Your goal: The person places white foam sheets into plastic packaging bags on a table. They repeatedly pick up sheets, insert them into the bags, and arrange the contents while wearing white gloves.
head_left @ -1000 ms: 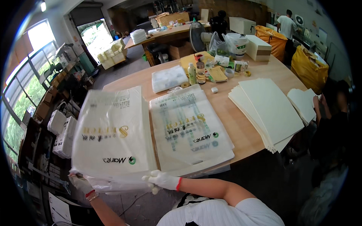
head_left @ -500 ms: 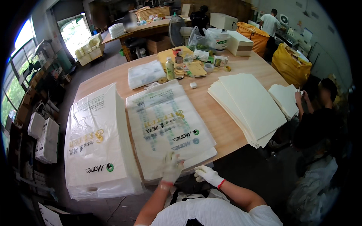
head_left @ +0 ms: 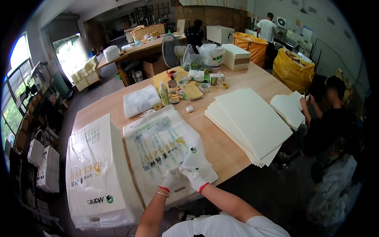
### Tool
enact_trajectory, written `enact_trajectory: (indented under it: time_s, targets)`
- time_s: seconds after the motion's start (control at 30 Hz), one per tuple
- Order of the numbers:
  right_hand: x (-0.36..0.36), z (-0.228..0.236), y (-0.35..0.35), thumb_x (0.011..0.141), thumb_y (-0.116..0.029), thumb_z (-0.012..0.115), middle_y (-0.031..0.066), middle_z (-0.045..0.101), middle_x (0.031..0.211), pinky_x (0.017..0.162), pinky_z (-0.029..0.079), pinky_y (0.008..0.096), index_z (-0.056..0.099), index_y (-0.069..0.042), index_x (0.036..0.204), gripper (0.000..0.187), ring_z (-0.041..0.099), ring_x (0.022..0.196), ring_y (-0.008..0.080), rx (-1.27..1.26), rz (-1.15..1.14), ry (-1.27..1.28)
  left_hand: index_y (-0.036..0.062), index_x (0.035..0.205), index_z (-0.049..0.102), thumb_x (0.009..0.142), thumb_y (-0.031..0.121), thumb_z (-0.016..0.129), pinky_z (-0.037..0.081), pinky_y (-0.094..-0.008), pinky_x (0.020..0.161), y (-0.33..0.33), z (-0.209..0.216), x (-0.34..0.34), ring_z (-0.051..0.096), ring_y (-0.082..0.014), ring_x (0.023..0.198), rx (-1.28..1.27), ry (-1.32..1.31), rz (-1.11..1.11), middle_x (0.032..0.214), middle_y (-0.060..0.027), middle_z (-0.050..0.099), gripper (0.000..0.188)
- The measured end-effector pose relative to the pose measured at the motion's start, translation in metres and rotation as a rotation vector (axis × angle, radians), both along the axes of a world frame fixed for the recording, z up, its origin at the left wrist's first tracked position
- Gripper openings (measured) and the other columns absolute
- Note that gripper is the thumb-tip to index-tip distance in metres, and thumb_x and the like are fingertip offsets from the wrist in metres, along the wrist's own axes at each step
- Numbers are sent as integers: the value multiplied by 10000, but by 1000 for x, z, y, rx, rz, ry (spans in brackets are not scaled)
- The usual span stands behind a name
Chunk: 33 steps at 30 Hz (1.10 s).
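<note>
Printed translucent plastic bags lie in a flat pile in front of me, near the table's front edge. My left hand, in a white glove, is closed at the near part of the top bag; its fingertips are partly hidden. Beside it my right hand, also gloved in white, pinches the same bag with fingers and thumb. The film is wrinkled and raised around the right hand. A small handle slot shows just below the hands. A taller stack of similar bags lies to the left.
Large cream sheets are stacked on the right, with smaller sheets near a seated co-worker. Farther back stand a bottle, a jar, a white bucket, a box and a fan.
Both hands have moved forward over the bag pile and come together. My right hand, before off the table edge, now grips the top bag, whose near part is lifted and wrinkled. The view has shifted.
</note>
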State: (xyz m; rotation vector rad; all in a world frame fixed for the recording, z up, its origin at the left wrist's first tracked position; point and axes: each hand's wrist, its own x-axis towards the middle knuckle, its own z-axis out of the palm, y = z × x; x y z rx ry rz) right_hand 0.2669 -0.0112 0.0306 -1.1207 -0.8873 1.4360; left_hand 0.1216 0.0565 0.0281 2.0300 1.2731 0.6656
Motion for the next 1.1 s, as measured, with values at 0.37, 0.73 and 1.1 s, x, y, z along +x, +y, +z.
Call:
enact_trajectory:
  time_s: [0.37, 0.73, 1.1]
  targets:
    - [-4, 103, 15, 794, -120, 594, 157, 556, 1029, 827, 436, 387, 511, -68, 1047, 271, 532, 944, 329, 1213, -124, -855, 81, 1046, 541, 814, 91, 598, 305, -197, 420, 62, 79, -28, 374, -39, 460, -581, -801, 419, 709, 10, 590, 239]
    - [15, -51, 48, 876, -306, 513, 160, 547, 1186, 897, 415, 381, 521, -92, 1210, 397, 527, 1077, 303, 401, 155, -1244, 14, 1308, 374, 795, -24, 549, 478, -264, 644, 45, 216, 29, 602, -154, 748, 14, -491, 2, 1033, -102, 628, 543]
    - [358, 20, -115, 678, -325, 726, 158, 351, 1357, 992, 346, 480, 285, -167, 1376, 840, 440, 1138, 404, -73, -87, -1602, 24, 1251, 451, 702, 64, 681, 435, -399, 921, -9, 195, 18, 497, -377, 1105, 848, 43, 324, 1203, -159, 506, 596]
